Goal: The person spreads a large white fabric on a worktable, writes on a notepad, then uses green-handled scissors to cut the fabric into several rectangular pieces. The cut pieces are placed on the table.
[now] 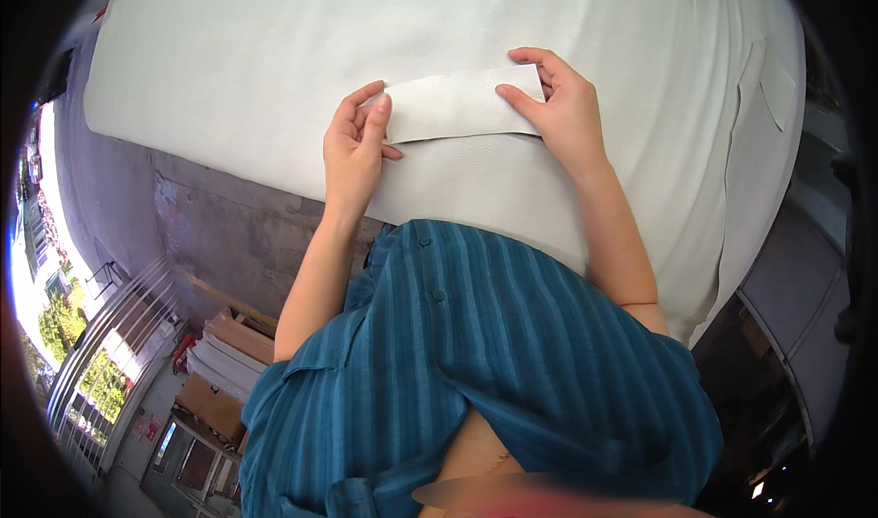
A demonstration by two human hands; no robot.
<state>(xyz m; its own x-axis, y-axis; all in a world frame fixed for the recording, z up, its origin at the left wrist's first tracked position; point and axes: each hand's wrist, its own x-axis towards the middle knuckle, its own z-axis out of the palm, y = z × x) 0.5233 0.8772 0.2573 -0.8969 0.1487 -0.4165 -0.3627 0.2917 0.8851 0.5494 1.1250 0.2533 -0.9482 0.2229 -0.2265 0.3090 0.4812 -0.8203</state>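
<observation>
A white rectangular strip of leather-like material [457, 105] is stretched level between my two hands, just over a large pale sheet [274, 61] of similar grain. My left hand [355, 148] grips the strip's left end, thumb along the edge and a fingertip showing below it. At the other end, my right hand [569, 106] has its thumb lying on the strip's face. The index finger curves past the upper right corner, and the remaining right fingers are partly hidden.
Folds and a cut edge run down the pale sheet's right side, where a small loose piece [777, 102] lies. Cardboard boxes [208, 399] and stacked white material [224, 363] stand at lower left, near a barred window [110, 363]. Dark panels [791, 289] are at right.
</observation>
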